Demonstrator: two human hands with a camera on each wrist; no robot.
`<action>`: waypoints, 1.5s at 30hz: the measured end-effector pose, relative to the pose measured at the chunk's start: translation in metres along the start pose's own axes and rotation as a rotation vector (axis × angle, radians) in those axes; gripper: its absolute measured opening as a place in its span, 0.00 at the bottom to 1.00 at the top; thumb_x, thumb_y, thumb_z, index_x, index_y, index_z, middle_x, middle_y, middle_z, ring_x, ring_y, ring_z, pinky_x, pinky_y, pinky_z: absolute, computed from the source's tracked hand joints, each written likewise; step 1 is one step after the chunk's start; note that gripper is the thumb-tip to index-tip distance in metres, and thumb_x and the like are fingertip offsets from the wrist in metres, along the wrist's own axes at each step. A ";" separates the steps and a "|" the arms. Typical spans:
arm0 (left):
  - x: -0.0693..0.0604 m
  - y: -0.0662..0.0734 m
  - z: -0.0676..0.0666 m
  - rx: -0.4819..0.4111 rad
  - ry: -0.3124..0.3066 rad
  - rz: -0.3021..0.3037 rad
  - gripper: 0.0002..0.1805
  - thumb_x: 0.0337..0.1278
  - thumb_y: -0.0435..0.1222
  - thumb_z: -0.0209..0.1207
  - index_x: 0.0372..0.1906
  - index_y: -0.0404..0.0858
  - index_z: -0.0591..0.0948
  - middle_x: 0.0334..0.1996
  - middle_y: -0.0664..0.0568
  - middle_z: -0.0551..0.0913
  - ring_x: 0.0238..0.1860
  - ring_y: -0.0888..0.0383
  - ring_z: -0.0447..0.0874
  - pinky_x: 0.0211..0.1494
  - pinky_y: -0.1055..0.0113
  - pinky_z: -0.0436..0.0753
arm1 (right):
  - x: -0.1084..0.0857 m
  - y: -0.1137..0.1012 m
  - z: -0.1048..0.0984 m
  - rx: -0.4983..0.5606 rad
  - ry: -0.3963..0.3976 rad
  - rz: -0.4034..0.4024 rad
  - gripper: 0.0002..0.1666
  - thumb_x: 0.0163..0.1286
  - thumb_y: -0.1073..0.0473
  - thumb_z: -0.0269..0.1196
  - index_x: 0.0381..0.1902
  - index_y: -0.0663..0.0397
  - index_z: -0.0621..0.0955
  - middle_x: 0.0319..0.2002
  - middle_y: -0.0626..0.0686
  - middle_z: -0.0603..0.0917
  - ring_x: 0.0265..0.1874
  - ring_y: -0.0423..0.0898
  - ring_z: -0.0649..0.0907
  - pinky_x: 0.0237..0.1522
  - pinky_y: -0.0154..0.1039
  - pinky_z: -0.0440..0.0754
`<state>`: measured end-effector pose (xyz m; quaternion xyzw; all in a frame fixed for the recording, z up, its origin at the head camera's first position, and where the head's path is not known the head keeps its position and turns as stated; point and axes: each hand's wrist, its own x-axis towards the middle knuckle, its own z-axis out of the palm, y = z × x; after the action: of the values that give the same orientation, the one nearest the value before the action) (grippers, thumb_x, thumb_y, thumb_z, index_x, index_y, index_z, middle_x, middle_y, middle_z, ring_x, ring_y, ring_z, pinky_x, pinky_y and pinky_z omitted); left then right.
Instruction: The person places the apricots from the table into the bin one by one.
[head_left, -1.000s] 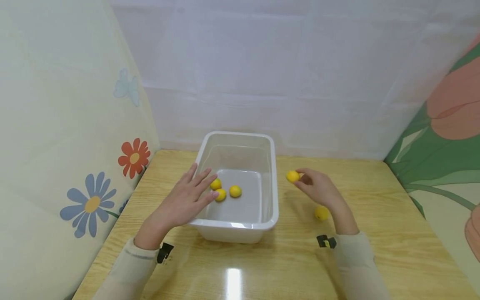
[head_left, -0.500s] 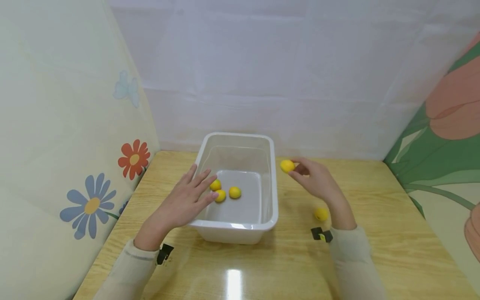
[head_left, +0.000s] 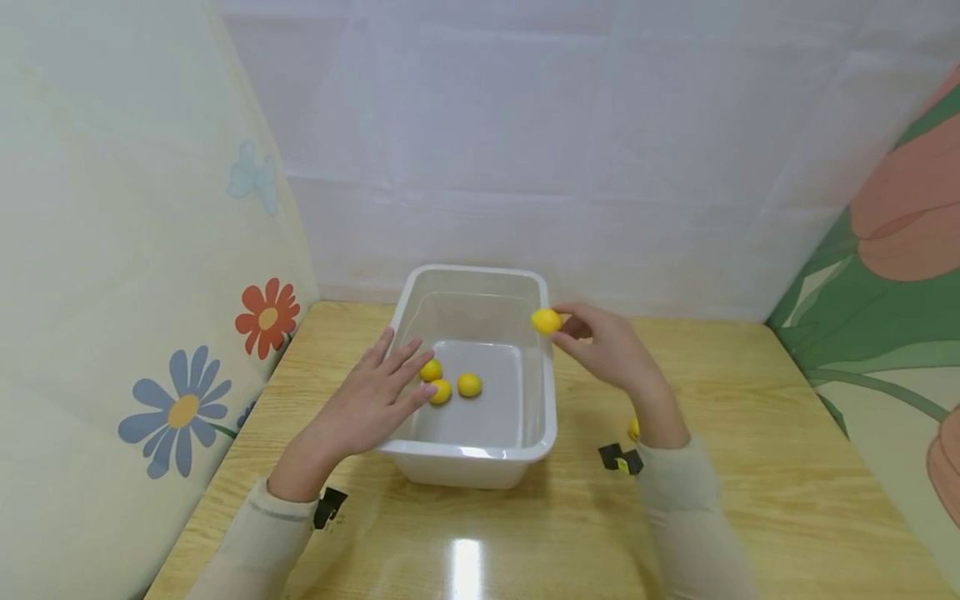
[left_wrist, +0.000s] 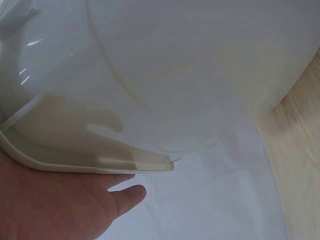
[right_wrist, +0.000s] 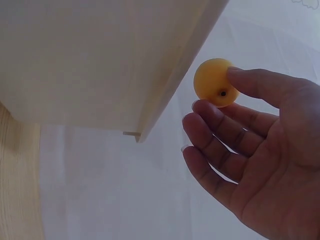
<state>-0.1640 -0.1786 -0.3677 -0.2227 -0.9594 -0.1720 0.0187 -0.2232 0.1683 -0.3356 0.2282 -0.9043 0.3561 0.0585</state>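
Note:
A white plastic tub (head_left: 480, 471) stands on the table, with several yellow fruits (head_left: 470, 385) on its floor toward the left. My left hand (head_left: 367, 400) lies over the tub's left rim, fingers spread and straight; in the left wrist view that hand (left_wrist: 60, 202) is against the rim. Between thumb and fingertips my right hand (head_left: 611, 346) pinches a yellow fruit (head_left: 547, 322) at the tub's right rim. The right wrist view shows this fruit (right_wrist: 214, 82) held up beside the tub's outer wall (right_wrist: 90, 65) by the right hand (right_wrist: 270, 140).
Another yellow fruit (head_left: 633, 429) lies on the wooden table (head_left: 780, 450), partly hidden by the right wrist. A white cloth (head_left: 480, 125) hangs behind the table, and flower-patterned cloths (head_left: 182, 412) stand at both sides.
My right hand has moved left and a little away from me, carrying the pinched fruit from beside the tub to its right rim. The left hand has stayed put.

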 end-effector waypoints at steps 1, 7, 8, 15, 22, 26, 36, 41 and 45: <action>0.000 0.000 0.000 0.001 0.000 0.000 0.35 0.77 0.59 0.41 0.79 0.46 0.62 0.80 0.45 0.56 0.81 0.35 0.34 0.79 0.37 0.42 | 0.001 -0.002 0.001 0.003 -0.003 -0.001 0.25 0.72 0.54 0.66 0.64 0.54 0.79 0.42 0.54 0.88 0.45 0.52 0.86 0.54 0.55 0.83; 0.000 -0.001 0.001 0.004 -0.002 -0.001 0.36 0.77 0.60 0.41 0.79 0.47 0.62 0.80 0.45 0.56 0.81 0.36 0.33 0.79 0.37 0.41 | 0.007 -0.008 0.007 0.005 -0.025 0.001 0.25 0.73 0.54 0.66 0.65 0.54 0.78 0.40 0.52 0.87 0.43 0.50 0.85 0.50 0.51 0.84; 0.000 -0.001 0.001 0.004 -0.002 -0.001 0.36 0.77 0.60 0.41 0.79 0.47 0.62 0.80 0.45 0.56 0.81 0.36 0.33 0.79 0.37 0.41 | 0.008 -0.009 0.008 0.006 -0.027 -0.003 0.25 0.73 0.54 0.66 0.65 0.54 0.78 0.39 0.52 0.87 0.43 0.50 0.85 0.50 0.50 0.84; 0.000 -0.001 0.001 0.011 0.007 0.005 0.35 0.77 0.59 0.41 0.79 0.46 0.63 0.80 0.45 0.56 0.81 0.35 0.34 0.79 0.37 0.42 | 0.012 -0.006 0.013 0.008 -0.024 -0.017 0.27 0.72 0.56 0.66 0.66 0.57 0.77 0.38 0.53 0.87 0.42 0.51 0.86 0.51 0.51 0.84; 0.000 0.000 0.001 0.013 0.010 0.009 0.35 0.77 0.59 0.42 0.79 0.45 0.63 0.80 0.45 0.56 0.81 0.35 0.34 0.79 0.37 0.42 | 0.010 0.001 0.010 0.010 -0.016 0.012 0.27 0.73 0.54 0.65 0.65 0.57 0.78 0.40 0.54 0.87 0.44 0.52 0.86 0.53 0.53 0.84; 0.000 -0.001 0.001 0.012 0.010 0.009 0.35 0.77 0.59 0.42 0.79 0.45 0.63 0.79 0.44 0.57 0.81 0.36 0.34 0.79 0.37 0.43 | 0.007 0.009 0.007 0.003 -0.008 0.033 0.26 0.73 0.53 0.65 0.65 0.56 0.78 0.40 0.54 0.87 0.44 0.52 0.86 0.53 0.53 0.84; 0.000 0.000 0.000 0.000 0.006 0.002 0.35 0.77 0.59 0.42 0.79 0.45 0.63 0.80 0.46 0.56 0.81 0.35 0.35 0.79 0.37 0.42 | -0.009 0.042 -0.001 -0.036 -0.002 0.073 0.26 0.73 0.53 0.66 0.64 0.57 0.78 0.41 0.55 0.87 0.43 0.53 0.86 0.51 0.53 0.84; 0.000 -0.001 0.000 0.000 -0.003 -0.002 0.36 0.77 0.59 0.41 0.79 0.45 0.62 0.80 0.46 0.56 0.81 0.36 0.33 0.79 0.38 0.42 | -0.018 0.060 -0.004 -0.064 -0.010 0.129 0.27 0.74 0.52 0.64 0.66 0.57 0.77 0.43 0.55 0.86 0.45 0.54 0.85 0.53 0.54 0.83; 0.000 -0.001 0.000 0.004 -0.005 0.004 0.35 0.78 0.59 0.41 0.79 0.45 0.62 0.80 0.45 0.56 0.81 0.36 0.33 0.79 0.38 0.41 | -0.026 0.074 -0.007 -0.079 -0.009 0.166 0.28 0.75 0.51 0.63 0.67 0.57 0.76 0.43 0.55 0.86 0.45 0.53 0.85 0.52 0.54 0.82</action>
<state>-0.1639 -0.1792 -0.3681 -0.2252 -0.9593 -0.1693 0.0173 -0.2341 0.2301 -0.3836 0.1516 -0.9336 0.3228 0.0335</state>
